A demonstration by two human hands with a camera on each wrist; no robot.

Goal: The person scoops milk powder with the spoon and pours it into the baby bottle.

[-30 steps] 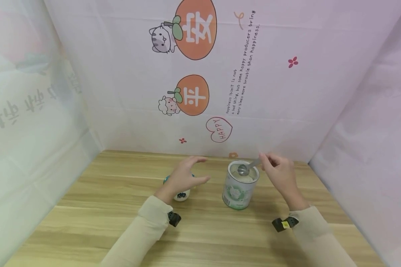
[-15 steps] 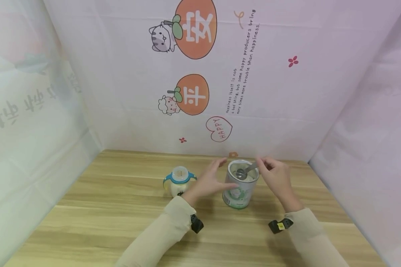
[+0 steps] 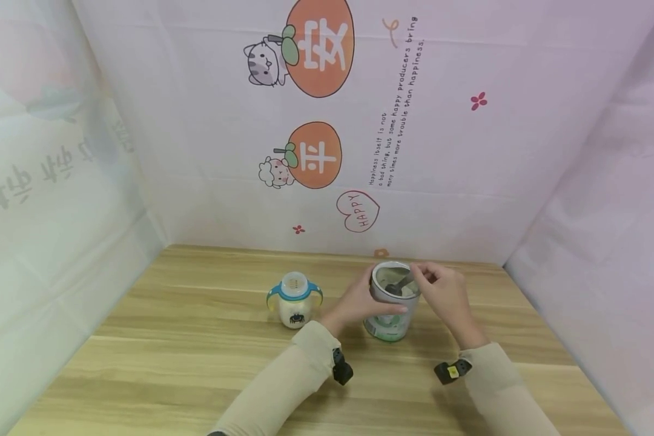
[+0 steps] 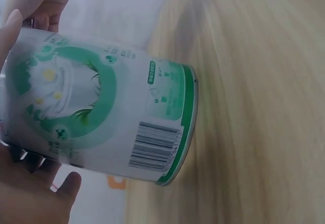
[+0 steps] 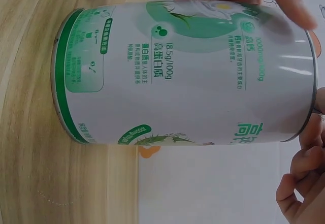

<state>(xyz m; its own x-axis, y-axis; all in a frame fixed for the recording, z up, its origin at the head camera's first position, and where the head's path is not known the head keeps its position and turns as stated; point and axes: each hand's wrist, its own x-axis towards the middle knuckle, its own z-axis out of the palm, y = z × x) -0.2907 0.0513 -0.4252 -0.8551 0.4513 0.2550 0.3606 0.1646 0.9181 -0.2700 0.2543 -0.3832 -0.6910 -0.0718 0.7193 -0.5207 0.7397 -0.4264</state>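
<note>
A white and green milk powder can (image 3: 393,327) stands upright on the table, its top uncovered and pale powder inside. My left hand (image 3: 354,304) grips its left side near the rim, thumb across the front and fingers reaching behind. Over the right rim, my right hand (image 3: 444,295) pinches the handle of a metal measuring spoon (image 3: 395,289), whose bowl is down in the can. In the right wrist view, the can's printed side (image 5: 193,82) hides the spoon. The left wrist view shows a barcode (image 4: 155,145) near the can's green base.
A sippy cup (image 3: 294,306) with blue and yellow handles, a clear top and pale contents stands left of the can. The wooden table (image 3: 169,351) meets a printed white cloth (image 3: 441,157) at the back and both sides.
My left hand has moved right from in front of the sippy cup and taken hold of the can. My right hand has shifted slightly left, with the spoon lower in the can.
</note>
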